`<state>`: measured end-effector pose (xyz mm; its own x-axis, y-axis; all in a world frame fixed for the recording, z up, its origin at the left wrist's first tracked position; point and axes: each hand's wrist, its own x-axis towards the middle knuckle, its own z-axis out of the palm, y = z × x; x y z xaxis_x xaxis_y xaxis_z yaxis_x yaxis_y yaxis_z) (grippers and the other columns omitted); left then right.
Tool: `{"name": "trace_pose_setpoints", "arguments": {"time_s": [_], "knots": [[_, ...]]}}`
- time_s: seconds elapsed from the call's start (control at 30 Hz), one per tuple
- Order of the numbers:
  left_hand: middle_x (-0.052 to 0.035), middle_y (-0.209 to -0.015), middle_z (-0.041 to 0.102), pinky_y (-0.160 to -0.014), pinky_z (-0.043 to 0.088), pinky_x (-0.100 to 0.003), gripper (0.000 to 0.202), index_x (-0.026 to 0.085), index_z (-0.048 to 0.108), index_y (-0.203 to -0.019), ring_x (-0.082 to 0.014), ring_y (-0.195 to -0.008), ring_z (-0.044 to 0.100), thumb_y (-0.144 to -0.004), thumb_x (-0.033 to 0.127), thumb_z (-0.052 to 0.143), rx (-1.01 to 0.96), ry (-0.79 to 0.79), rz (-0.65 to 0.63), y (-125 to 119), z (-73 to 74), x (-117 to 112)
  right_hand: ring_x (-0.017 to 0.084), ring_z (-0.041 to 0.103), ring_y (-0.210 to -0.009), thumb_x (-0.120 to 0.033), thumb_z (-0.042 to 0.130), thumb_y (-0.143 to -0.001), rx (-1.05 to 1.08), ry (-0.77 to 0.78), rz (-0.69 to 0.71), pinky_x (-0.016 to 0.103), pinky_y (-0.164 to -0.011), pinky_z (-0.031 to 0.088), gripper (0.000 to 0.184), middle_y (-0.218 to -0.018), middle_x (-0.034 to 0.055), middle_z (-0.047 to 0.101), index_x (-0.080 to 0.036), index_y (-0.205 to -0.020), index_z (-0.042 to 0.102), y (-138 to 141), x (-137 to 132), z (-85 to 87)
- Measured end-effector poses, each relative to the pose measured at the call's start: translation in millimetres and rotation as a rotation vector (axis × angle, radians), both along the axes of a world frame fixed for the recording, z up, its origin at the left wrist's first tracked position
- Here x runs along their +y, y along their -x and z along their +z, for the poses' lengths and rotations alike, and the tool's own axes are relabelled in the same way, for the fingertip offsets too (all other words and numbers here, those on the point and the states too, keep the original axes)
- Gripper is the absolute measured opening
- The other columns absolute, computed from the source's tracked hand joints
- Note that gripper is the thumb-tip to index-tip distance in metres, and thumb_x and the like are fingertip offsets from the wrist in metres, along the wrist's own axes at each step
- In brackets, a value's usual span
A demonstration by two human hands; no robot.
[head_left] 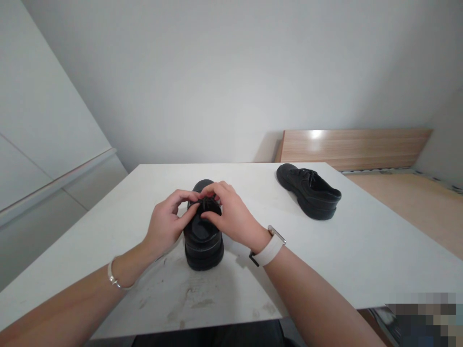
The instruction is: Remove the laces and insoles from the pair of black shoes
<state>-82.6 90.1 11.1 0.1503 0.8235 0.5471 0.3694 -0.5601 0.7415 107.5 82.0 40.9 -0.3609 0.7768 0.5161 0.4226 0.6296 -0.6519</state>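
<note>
A black lace-up shoe (204, 253) stands on the white table in front of me, its heel towards me and its toe pointing away. My left hand (167, 219) is at the left of its opening, thumb and forefinger closed on the black shoelace (206, 204). From the right, my right hand (233, 212) curves over the same laces, fingertips meeting the left ones; its thumb is lower, over the shoe's opening. The right fingers seem to grip the lace, though their tips are partly hidden. Further right lies a second black shoe (314, 193), laced, apart from both hands.
The white table (152, 308) has dark scuffs near its front edge. Behind it rises a pale wall (202, 86). A wooden board (354, 147) and a light wooden surface (405, 202) are at the right. Blurred items fill the lower right corner.
</note>
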Motion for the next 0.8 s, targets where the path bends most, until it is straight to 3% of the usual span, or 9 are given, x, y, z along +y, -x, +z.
{"name": "trace_pose_setpoints", "arguments": {"time_s": [0.1, 0.27, 0.5, 0.67, 0.8], "knots": [[-0.0065, -0.106, 0.071, -0.098, 0.052, -0.039, 0.022, 0.020, 0.066, -0.106, -0.0227, -0.103, 0.067, -0.090, 0.034, 0.066, 0.029, -0.009, 0.008, 1.1, -0.5, -0.3, 0.019, 0.056, -0.104, -0.004, 0.062, -0.086, 0.005, -0.056, -0.043, 0.035, -0.095, 0.047, 0.023, -0.107, 0.0050, 0.063, -0.019, -0.103, 0.065, 1.8, 2.0, -5.1], [-0.0082, -0.114, 0.071, -0.100, 0.051, -0.040, 0.034, 0.020, 0.063, -0.121, -0.0238, -0.108, 0.066, -0.091, 0.034, 0.064, 0.060, -0.028, 0.023, 2.6, 1.8, -1.7, 0.017, 0.057, -0.101, -0.017, 0.057, -0.096, 0.073, -0.172, -0.034, 0.030, -0.091, 0.048, 0.017, -0.105, 0.0052, 0.067, -0.020, -0.107, 0.070, 3.6, 0.7, -11.6], [-0.0057, -0.103, 0.069, -0.092, 0.053, -0.036, 0.017, 0.021, 0.071, -0.102, -0.0219, -0.099, 0.065, -0.093, 0.033, 0.062, 0.185, -0.143, -0.042, 1.6, 12.0, -3.3, 0.015, 0.063, -0.091, -0.020, 0.057, -0.098, 0.209, -0.274, -0.005, 0.028, -0.081, 0.053, 0.016, -0.097, 0.0053, 0.069, -0.019, -0.104, 0.072, 7.9, -0.1, -19.6], [-0.0055, -0.104, 0.069, -0.093, 0.052, -0.035, 0.015, 0.021, 0.071, -0.102, -0.0216, -0.100, 0.065, -0.094, 0.029, 0.061, 0.200, -0.178, -0.037, 1.0, 12.4, -2.6, 0.014, 0.066, -0.084, -0.019, 0.064, -0.094, 0.318, -0.311, -0.020, 0.028, -0.076, 0.055, 0.009, -0.090, 0.0038, 0.072, -0.021, -0.095, 0.072, 10.4, 0.0, -22.7], [-0.0054, -0.106, 0.068, -0.094, 0.051, -0.035, 0.014, 0.021, 0.071, -0.102, -0.0213, -0.101, 0.064, -0.095, 0.027, 0.059, 0.219, -0.171, -0.074, 2.2, 11.9, -1.3, 0.014, 0.067, -0.084, -0.018, 0.062, -0.095, 0.364, -0.338, 0.008, 0.029, -0.077, 0.056, 0.010, -0.089, 0.0025, 0.073, -0.022, -0.091, 0.071, 13.3, -9.7, -15.1]]}}
